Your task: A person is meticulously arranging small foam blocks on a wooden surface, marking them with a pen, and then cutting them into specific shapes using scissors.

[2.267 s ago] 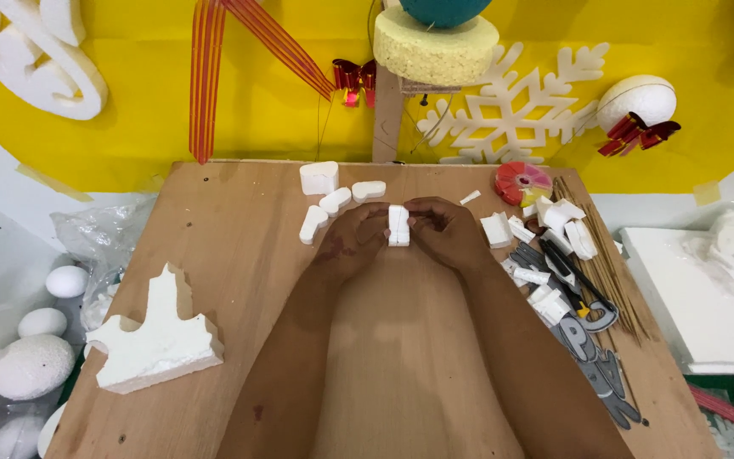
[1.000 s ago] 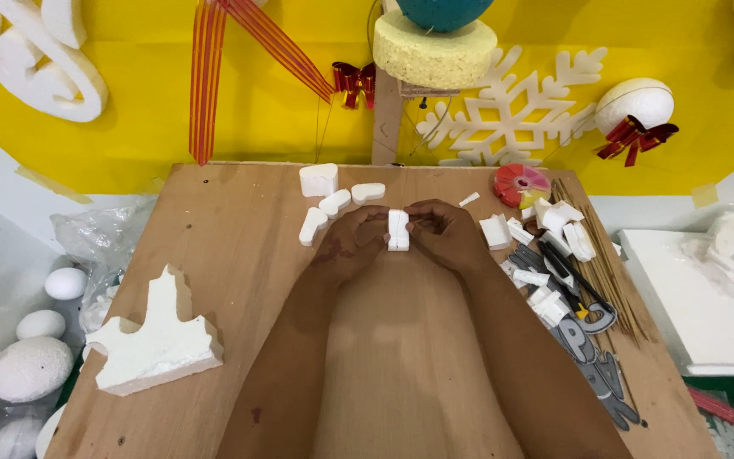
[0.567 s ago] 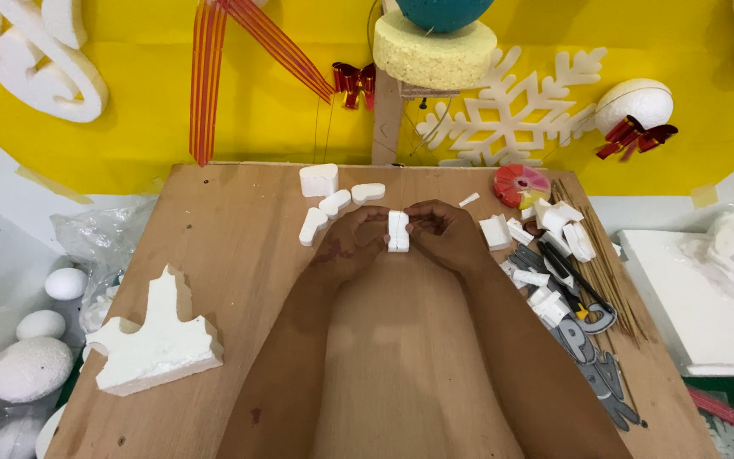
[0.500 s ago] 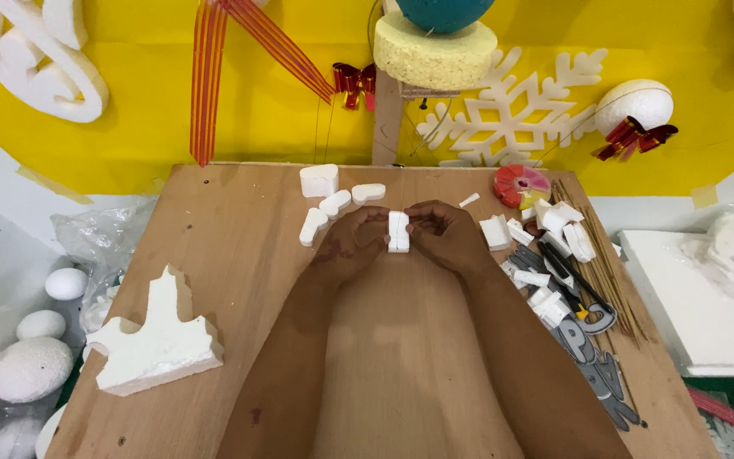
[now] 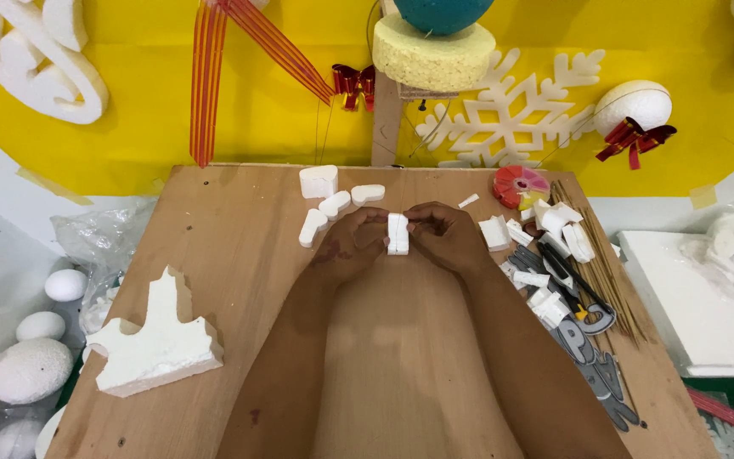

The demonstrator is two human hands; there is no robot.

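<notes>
Both hands pinch one small white foam piece above the middle of the table.

Over the wooden table (image 5: pixel 214 255), keep your grip light and even so the crumbly foam does not dent or snap, and hold your wrists low for steadiness. Your left hand (image 5: pixel 346 246) and right hand (image 5: pixel 445 238) are curled nearly closed, fingertips pressed on either side of the upright foam piece (image 5: pixel 398 233). More cut foam bits (image 5: pixel 333 204) lie just beyond your left hand.

- We see a jagged foam slab (image 5: pixel 156 344) on the board at eight o'clock.
- Foam eggs (image 5: pixel 40 325) (three clear ones) lie farther left.
- Pliers (image 5: pixel 592 365) rest at four o'clock.
</notes>
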